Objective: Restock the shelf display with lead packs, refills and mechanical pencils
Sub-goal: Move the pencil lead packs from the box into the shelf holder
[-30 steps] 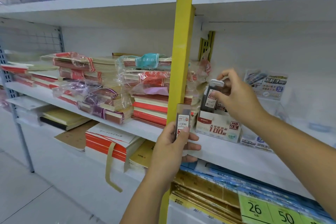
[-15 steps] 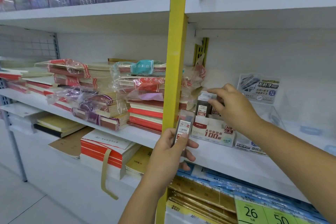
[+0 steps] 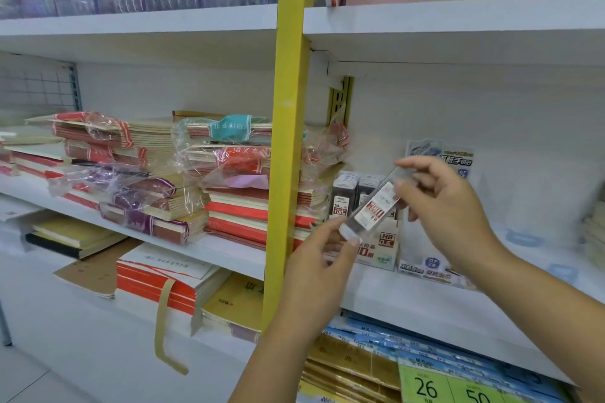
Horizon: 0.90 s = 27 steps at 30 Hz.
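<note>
A clear lead pack [image 3: 373, 206] with a red and white label is held slanted in front of the shelf. My left hand [image 3: 322, 267] pinches its lower end and my right hand [image 3: 438, 203] pinches its upper end. Just behind it, a white display box [image 3: 381, 245] marked HB 0.5 stands on the white shelf [image 3: 409, 294] and holds upright dark lead packs [image 3: 358, 193]. A flat blue and white packet [image 3: 425, 268] lies to the right of the box, and a similar packet [image 3: 458, 160] leans on the back wall.
A yellow upright post [image 3: 288, 141] splits the shelving just left of my hands. Stacks of wrapped notebooks [image 3: 196, 173] fill the shelf left of the post. Blue and gold packs with green price tags [image 3: 451, 386] lie on the shelf below.
My right hand left a dark lead pack in the display box and came back to take the top of the pack in my left hand. That pack has risen and tilted.
</note>
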Each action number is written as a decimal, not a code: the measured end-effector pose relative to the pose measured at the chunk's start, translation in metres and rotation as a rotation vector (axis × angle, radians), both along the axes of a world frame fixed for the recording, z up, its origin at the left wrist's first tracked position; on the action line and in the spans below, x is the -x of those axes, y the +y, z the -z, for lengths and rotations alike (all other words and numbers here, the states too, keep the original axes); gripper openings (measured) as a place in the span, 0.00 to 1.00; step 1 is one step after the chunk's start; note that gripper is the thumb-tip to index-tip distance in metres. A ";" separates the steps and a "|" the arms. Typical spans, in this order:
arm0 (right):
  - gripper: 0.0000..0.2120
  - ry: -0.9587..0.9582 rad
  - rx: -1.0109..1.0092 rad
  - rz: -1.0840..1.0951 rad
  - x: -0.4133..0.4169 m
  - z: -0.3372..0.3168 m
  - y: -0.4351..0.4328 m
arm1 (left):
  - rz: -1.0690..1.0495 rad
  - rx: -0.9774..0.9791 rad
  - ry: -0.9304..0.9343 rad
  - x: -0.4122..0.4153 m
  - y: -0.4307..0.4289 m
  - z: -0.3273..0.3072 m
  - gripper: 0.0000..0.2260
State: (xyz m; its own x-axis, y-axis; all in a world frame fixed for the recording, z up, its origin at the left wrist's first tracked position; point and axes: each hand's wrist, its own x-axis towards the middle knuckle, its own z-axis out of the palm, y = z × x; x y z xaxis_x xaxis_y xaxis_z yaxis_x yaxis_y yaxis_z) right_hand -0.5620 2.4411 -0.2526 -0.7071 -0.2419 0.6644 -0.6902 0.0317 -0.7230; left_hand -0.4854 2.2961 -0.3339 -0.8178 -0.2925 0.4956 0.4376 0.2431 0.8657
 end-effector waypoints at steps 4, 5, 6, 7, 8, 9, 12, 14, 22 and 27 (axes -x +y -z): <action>0.09 -0.039 -0.021 -0.032 0.012 -0.004 0.007 | -0.001 -0.143 0.064 0.011 0.005 0.002 0.14; 0.09 -0.050 -0.084 -0.063 0.013 -0.001 0.009 | 0.015 -0.225 0.054 0.013 0.004 0.003 0.13; 0.10 -0.053 -0.169 -0.083 0.013 0.001 0.011 | 0.017 -0.268 0.050 0.015 0.003 0.003 0.12; 0.11 -0.039 -0.270 -0.082 0.012 0.003 0.014 | 0.004 -0.271 0.050 0.016 0.001 0.004 0.11; 0.11 -0.008 -0.374 -0.062 0.011 0.004 0.018 | -0.008 -0.255 0.052 0.016 0.000 0.004 0.12; 0.10 0.028 -0.463 -0.037 0.010 0.003 0.021 | -0.013 -0.231 0.061 0.015 -0.002 0.003 0.13; 0.08 0.096 -0.614 0.000 0.002 -0.002 0.021 | -0.004 -0.160 0.095 0.013 -0.006 0.002 0.17; 0.12 0.132 -0.681 -0.029 -0.003 -0.003 0.017 | -0.007 -0.136 0.110 0.014 -0.005 0.001 0.18; 0.31 0.033 -0.370 -0.077 0.016 -0.017 0.016 | -0.272 0.407 0.144 0.022 0.003 0.011 0.18; 0.23 0.232 -0.235 0.182 0.036 -0.020 0.002 | -0.312 0.708 0.069 0.034 0.004 0.024 0.24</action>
State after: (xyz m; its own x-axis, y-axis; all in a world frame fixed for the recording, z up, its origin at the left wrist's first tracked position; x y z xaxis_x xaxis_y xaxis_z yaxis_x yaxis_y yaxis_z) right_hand -0.5979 2.4431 -0.2327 -0.5899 -0.2909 0.7533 -0.8025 0.3151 -0.5067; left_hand -0.5198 2.2998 -0.3582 -0.7100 -0.0987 0.6973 0.3054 0.8490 0.4312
